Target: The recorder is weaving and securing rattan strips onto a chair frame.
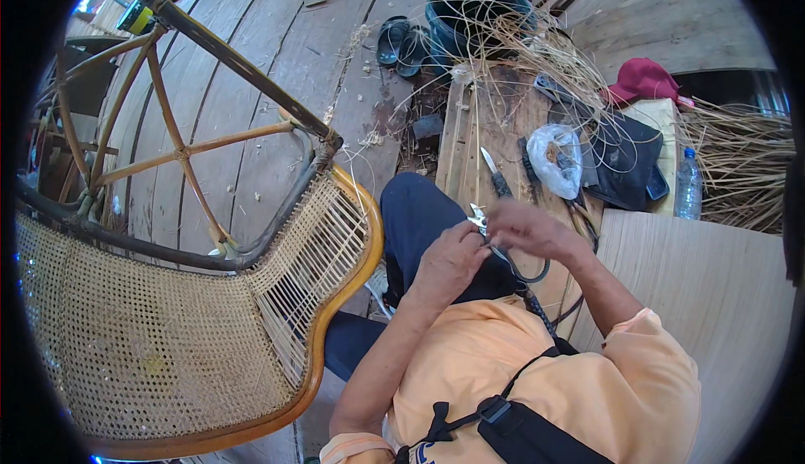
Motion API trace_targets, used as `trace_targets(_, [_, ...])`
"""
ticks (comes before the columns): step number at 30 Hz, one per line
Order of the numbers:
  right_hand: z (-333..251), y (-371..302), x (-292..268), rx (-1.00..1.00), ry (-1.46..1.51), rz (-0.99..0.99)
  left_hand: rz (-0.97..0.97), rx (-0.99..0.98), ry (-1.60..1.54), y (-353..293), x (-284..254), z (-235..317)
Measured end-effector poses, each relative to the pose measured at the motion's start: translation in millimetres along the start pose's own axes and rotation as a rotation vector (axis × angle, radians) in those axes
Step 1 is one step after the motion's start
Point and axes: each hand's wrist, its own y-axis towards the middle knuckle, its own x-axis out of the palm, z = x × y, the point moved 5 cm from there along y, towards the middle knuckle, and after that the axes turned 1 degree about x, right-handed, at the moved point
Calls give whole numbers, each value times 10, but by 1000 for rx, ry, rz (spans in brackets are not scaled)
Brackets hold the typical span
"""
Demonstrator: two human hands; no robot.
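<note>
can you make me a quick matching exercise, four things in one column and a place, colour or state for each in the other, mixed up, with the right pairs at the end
Things
1. left hand
2. cap
3. bottle
4. bucket

Descriptions
A. clear, with a blue lid
B. with loose strands spilling over its rim
C. close to a shiny metal tool and the right hand
D. dark red

Right pairs: 1-C, 2-D, 3-A, 4-B

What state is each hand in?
Left hand: fingers curled beside a metal tool; grip can't be told.
Right hand: blurred, fingers bent; grip can't be told.
</note>
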Motion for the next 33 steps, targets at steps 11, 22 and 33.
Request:
trace_targets(11, [800, 720, 403, 664, 1499, 362, 5, -62, -342, -555, -313, 310])
trace_targets(22, [2517, 1906, -459, 595, 1478, 725, 440, -806, 194, -3131, -537, 60])
trace_targets(33, [2464, 1647, -613, 638, 1343, 451, 446, -1405, 277, -5529, 172, -74])
